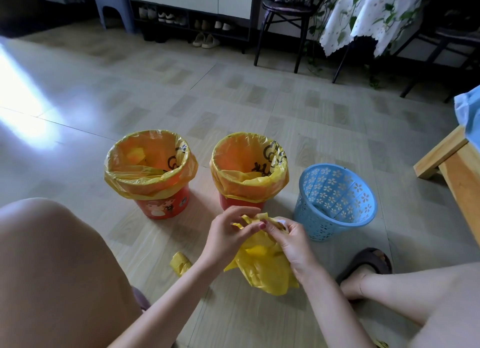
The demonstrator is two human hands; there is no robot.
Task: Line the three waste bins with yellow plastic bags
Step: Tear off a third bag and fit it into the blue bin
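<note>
Three bins stand in a row on the floor. The left red bin point(162, 206) and the middle red bin point(228, 201) each carry a yellow bag folded over the rim. To their right the blue perforated bin point(335, 199) holds no bag. In front of the middle bin my left hand point(228, 233) and my right hand point(291, 240) both pinch the top edge of a crumpled yellow plastic bag point(262, 269), which hangs down between them. A small folded yellow bag point(179, 263) lies on the floor left of my left wrist.
My knees frame the view at the lower left and lower right, and a sandalled foot point(366, 267) rests right of the bag. A wooden bench corner point(452, 163) juts in at the right. A chair point(285, 23), a draped table and a shoe rack stand at the back.
</note>
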